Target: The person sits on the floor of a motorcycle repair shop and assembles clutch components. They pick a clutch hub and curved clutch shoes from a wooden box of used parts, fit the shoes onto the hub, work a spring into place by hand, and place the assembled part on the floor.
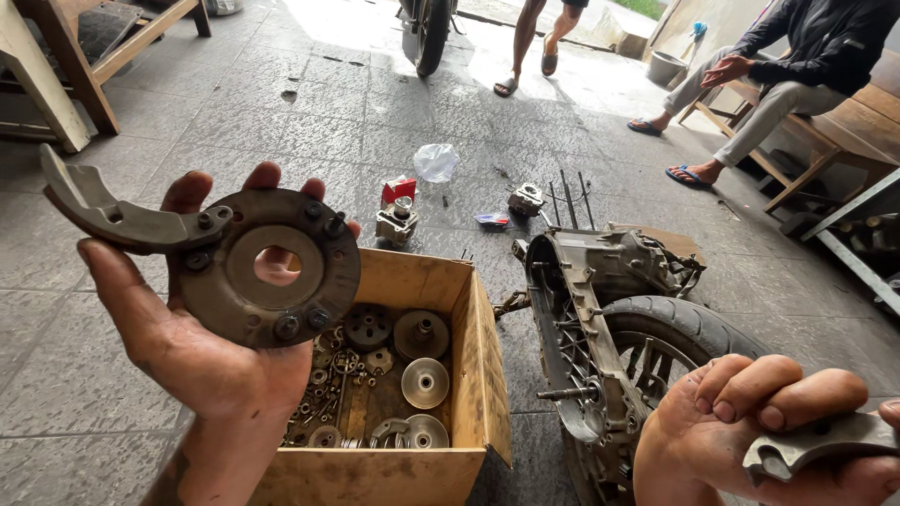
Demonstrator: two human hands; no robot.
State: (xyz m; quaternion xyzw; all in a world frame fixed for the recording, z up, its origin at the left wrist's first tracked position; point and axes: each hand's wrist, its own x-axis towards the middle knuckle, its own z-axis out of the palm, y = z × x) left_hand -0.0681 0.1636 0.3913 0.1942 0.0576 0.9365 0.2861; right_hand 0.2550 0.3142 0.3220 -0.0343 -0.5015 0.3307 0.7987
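My left hand (178, 347) holds up a round, dirty metal clutch plate (272, 267) with a hole in its middle and several bolts round it. A curved grey shoe arm (103, 211) swings out from the plate to the upper left. My right hand (750, 422), at the bottom right, is closed on a second curved grey shoe piece (820, 442). Below the plate stands a wooden box (478, 365) holding metal discs, pulleys, nuts and washers.
A scooter engine case with its rear tyre (656, 328) lies on the stone floor right of the box. Small engine parts, a red box (398, 189) and a plastic bag (436, 161) lie beyond. One person sits on a bench (844, 122) at top right; another's legs (534, 42) stand further back.
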